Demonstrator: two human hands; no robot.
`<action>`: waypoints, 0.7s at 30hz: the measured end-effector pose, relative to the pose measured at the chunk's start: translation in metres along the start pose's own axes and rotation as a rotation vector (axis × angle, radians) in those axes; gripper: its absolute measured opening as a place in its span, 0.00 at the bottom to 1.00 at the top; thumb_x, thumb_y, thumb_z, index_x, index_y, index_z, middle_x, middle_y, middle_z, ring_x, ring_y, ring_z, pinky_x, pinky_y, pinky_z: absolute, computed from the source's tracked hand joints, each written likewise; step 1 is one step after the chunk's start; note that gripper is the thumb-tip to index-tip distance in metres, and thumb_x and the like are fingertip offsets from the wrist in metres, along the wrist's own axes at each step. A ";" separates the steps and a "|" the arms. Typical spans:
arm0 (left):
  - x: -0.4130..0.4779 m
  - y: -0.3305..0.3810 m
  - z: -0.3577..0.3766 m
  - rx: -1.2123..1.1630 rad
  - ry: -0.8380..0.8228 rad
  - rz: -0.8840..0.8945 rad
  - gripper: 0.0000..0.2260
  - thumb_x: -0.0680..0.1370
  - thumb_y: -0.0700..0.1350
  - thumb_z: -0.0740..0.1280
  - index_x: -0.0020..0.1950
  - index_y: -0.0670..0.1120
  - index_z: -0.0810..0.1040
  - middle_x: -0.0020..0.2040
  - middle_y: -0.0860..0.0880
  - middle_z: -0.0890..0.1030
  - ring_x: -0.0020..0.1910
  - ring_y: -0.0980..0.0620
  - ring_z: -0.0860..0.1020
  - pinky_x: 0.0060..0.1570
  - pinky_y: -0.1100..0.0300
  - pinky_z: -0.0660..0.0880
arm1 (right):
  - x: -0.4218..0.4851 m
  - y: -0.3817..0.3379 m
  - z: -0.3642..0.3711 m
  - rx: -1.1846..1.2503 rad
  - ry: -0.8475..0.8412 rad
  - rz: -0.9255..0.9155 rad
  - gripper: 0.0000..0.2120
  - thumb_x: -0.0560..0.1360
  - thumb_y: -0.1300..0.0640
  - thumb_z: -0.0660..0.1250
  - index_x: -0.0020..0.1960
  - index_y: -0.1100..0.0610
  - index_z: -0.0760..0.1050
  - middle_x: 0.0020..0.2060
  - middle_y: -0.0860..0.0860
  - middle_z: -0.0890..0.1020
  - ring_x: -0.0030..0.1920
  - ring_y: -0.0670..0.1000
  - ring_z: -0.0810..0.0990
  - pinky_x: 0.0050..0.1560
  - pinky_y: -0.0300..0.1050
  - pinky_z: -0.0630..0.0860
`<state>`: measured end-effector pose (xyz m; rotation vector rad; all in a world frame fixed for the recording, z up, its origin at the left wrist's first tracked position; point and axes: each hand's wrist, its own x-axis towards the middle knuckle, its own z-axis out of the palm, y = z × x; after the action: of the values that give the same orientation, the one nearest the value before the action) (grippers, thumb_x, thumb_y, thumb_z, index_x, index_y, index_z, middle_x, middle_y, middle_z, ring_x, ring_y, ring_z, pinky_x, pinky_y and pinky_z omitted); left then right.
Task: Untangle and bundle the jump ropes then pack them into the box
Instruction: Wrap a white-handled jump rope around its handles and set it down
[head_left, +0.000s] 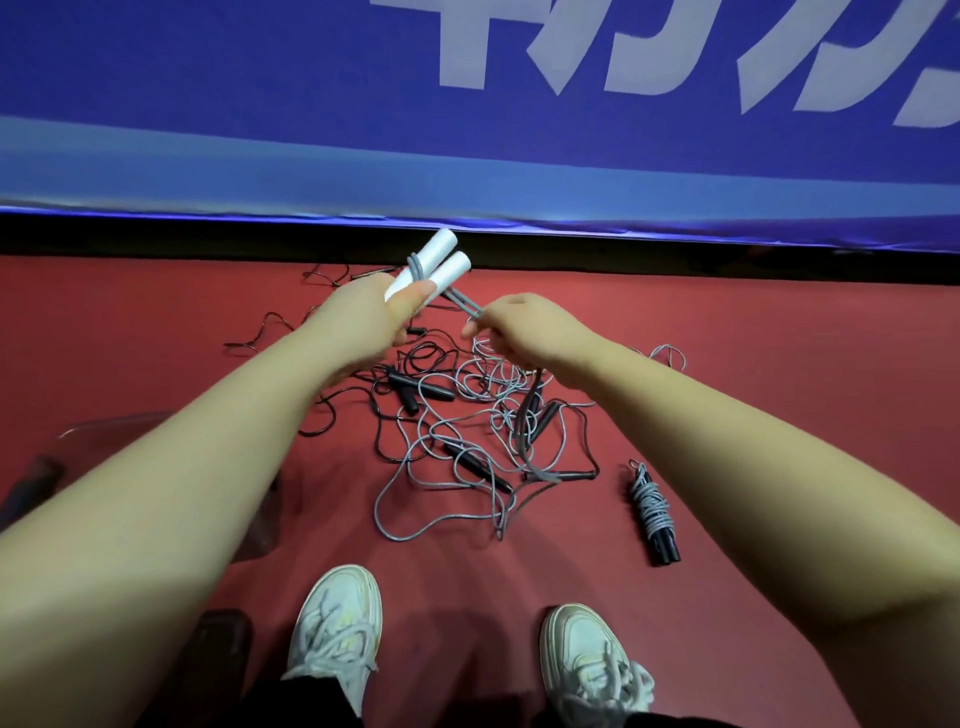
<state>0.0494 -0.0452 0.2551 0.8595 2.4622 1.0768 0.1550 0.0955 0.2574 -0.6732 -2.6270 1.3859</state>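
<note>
two white handles are clasped side by side in the left grip and held above the red floor, with their free ends pointed up and away. a grey cord is looped round the handles just above the fingers and is stretched across to the right grip, where it is pinched between thumb and fingertips. below that grip the cord is let down into the tangle of grey and black ropes spread on the floor between the forearms. several black handles are seen within the tangle. to its right, apart from it, one wound bundle is laid, grey cord wrapped round black handles. a clear box is glimpsed at the left, mostly hidden behind the left forearm. two white shoes are planted at the near edge, and a blue banner is hung beyond the floor.
</note>
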 end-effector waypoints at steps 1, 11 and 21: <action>-0.001 0.000 -0.002 -0.224 -0.072 -0.042 0.16 0.81 0.58 0.56 0.53 0.46 0.71 0.33 0.49 0.71 0.24 0.55 0.65 0.24 0.63 0.63 | 0.002 -0.001 -0.004 -0.022 0.048 -0.016 0.14 0.78 0.60 0.55 0.41 0.54 0.78 0.26 0.49 0.68 0.25 0.47 0.63 0.27 0.40 0.59; -0.009 0.009 -0.015 -0.860 -0.302 -0.118 0.17 0.81 0.56 0.55 0.51 0.43 0.71 0.28 0.52 0.67 0.19 0.60 0.60 0.16 0.70 0.58 | 0.006 0.006 0.000 -0.104 -0.001 -0.090 0.15 0.81 0.57 0.55 0.42 0.54 0.78 0.25 0.48 0.66 0.26 0.47 0.63 0.27 0.39 0.60; -0.005 0.001 -0.009 -0.756 -0.207 -0.122 0.17 0.81 0.57 0.56 0.49 0.43 0.71 0.29 0.52 0.68 0.20 0.60 0.60 0.17 0.69 0.59 | 0.004 0.010 0.001 0.070 -0.185 -0.028 0.17 0.81 0.60 0.53 0.39 0.58 0.76 0.20 0.45 0.63 0.22 0.45 0.58 0.22 0.35 0.55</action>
<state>0.0495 -0.0526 0.2622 0.5282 1.6907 1.6057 0.1544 0.1014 0.2488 -0.5204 -2.6978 1.5952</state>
